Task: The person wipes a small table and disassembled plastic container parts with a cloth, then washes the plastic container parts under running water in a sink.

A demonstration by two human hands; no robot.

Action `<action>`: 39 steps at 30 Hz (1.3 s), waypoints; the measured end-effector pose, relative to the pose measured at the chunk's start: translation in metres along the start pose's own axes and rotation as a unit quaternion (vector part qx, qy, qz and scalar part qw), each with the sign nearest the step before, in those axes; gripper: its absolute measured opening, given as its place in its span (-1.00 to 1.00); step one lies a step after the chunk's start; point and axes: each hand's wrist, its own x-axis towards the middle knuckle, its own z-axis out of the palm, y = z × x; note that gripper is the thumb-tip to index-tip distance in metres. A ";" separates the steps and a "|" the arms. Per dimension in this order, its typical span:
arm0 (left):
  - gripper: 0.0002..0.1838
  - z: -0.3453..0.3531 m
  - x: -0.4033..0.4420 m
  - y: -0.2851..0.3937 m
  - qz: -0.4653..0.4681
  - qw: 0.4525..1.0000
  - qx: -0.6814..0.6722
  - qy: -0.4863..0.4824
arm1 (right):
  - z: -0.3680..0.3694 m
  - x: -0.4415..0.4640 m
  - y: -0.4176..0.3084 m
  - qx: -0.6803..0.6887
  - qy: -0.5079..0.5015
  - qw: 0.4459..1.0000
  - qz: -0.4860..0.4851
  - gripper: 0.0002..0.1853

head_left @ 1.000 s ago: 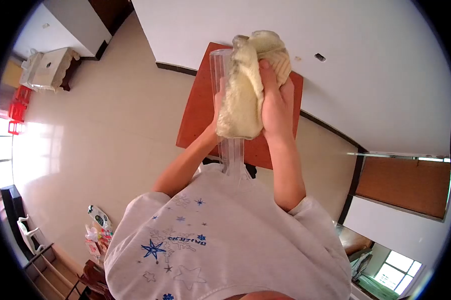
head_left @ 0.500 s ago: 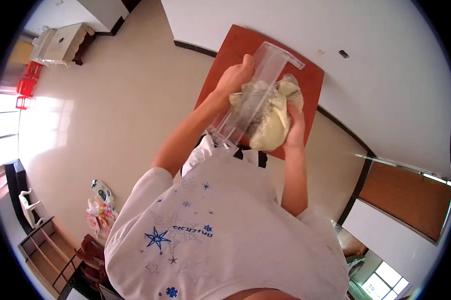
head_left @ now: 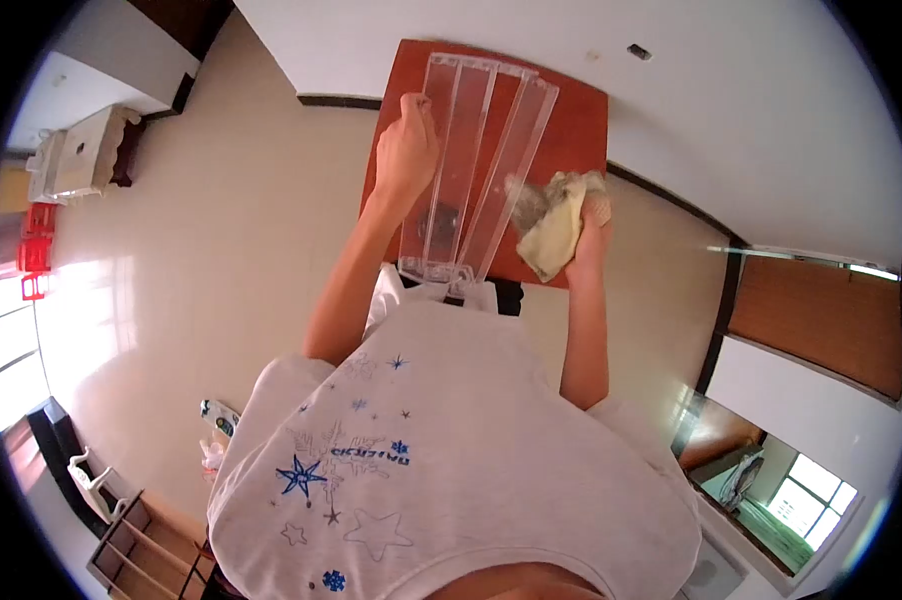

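**Cloth (head_left: 553, 235) in right fingers (head_left: 597, 208), beside tray (head_left: 473, 125)**

They grip it over the desk (head_left: 578, 130), just right of the clear tray. The left fingers (head_left: 418, 108) seem curled around the tray's left edge, though their tips are hard to see.

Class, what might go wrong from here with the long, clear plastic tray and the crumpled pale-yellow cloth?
1. The tray may slip or twist: only the left hand holds it, at its side edge.
2. Its near end is by the near edge of the flat reddish-brown table, so a bump might tip it off.
3. The cloth bunches loosely in the right hand; a fold could catch the tray.
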 end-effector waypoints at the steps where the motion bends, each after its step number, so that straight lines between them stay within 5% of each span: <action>1: -0.77 -0.004 0.002 0.002 -0.007 1.000 -0.002 -0.008 | -0.004 0.009 0.002 -0.016 -0.015 1.000 -0.011 -0.52; 5: -0.78 -0.012 -0.004 0.006 -0.001 0.999 -0.020 0.030 | 0.010 0.022 -0.006 -0.168 -0.120 0.978 -0.006 -0.52; 7: -0.78 -0.013 -0.005 0.007 0.006 0.999 -0.036 0.032 | 0.010 0.043 0.020 -0.198 -0.119 0.973 0.008 -0.49; 10: -0.79 -0.016 -0.007 0.011 0.000 0.998 -0.053 0.029 | 0.006 0.073 0.062 -0.422 -0.112 0.898 -0.062 -0.46; 13: -0.79 -0.024 -0.010 0.018 0.002 0.998 -0.058 0.040 | 0.024 0.069 0.058 -0.444 -0.113 0.887 -0.051 -0.47; 15: -0.79 -0.028 -0.012 0.020 0.013 0.997 -0.059 0.057 | 0.026 0.068 0.052 -0.416 -0.103 0.902 -0.054 -0.48; 16: -0.79 -0.030 -0.013 0.019 -0.009 0.997 -0.059 0.045 | 0.019 0.073 0.050 -0.197 -0.152 0.968 0.022 -0.49; 17: -0.78 -0.031 -0.013 0.018 -0.031 0.997 -0.059 0.032 | 0.015 0.075 0.050 0.033 -0.190 0.976 0.099 -0.49; 18: -0.78 -0.031 -0.013 0.017 -0.032 0.997 -0.057 0.033 | 0.026 0.067 0.036 0.106 -0.177 0.968 0.142 -0.49; 19: -0.78 -0.030 -0.013 0.016 -0.039 0.997 -0.053 0.033 | 0.034 0.060 0.021 0.107 -0.177 0.968 0.144 -0.49; 22: -0.77 -0.021 -0.013 0.005 -0.034 0.999 -0.026 0.026 | 0.049 0.050 -0.019 -0.114 -0.447 0.887 0.006 -0.44; 25: -0.78 -0.015 -0.013 0.010 -0.040 0.999 0.025 -0.009 | 0.080 0.019 -0.056 -0.263 -0.431 0.862 -0.033 -0.45; 30: -0.78 0.003 -0.014 0.007 0.021 0.995 0.094 -0.026 | 0.071 0.024 -0.034 -0.273 -0.441 0.855 0.023 -0.48; 32: -0.78 0.008 -0.015 0.008 0.001 0.991 0.124 -0.040 | 0.069 0.018 -0.033 -0.373 -0.397 0.838 -0.026 -0.59; 39: -0.81 0.009 -0.014 0.009 -0.020 0.997 0.061 -0.038 | 0.071 0.008 -0.025 -0.400 -0.304 0.864 0.019 -0.63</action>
